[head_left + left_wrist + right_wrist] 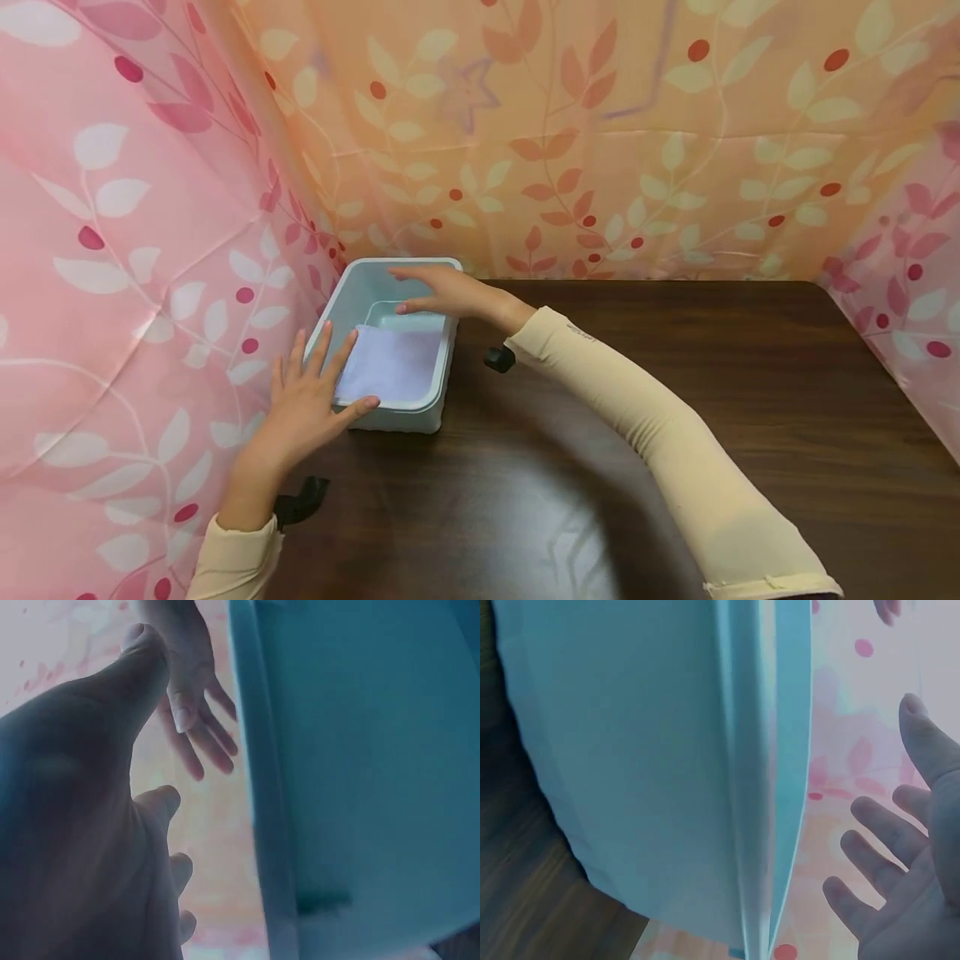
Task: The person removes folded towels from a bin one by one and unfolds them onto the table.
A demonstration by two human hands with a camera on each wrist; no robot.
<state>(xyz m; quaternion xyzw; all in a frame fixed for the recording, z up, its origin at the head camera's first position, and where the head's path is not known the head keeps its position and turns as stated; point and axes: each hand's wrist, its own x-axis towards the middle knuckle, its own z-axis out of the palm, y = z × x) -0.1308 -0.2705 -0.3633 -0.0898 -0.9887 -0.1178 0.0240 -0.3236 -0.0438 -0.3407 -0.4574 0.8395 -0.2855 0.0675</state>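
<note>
A pale blue plastic tub (408, 419) stands at the left of the table. Inside it lies a flat lavender sheet (393, 364), folded cloth or paper, toward the near end. Behind the sheet shows part of a smaller pale blue tray (397, 315). My left hand (306, 407) is over the tub's near left corner, fingers spread and thumb out along the near rim. Across the far right side reaches my right hand (456, 292), fingers extended above the tub's opening. Both wrist views show straight or relaxed fingers with nothing in them, above the tub's wall (630, 765).
The dark wooden table (675, 375) extends to the right of the tub. A pink leaf-patterned curtain (180, 250) hangs close along the left, and an orange one (525, 167) along the back. Black wrist camera mounts (302, 500) stick out beneath the wrists.
</note>
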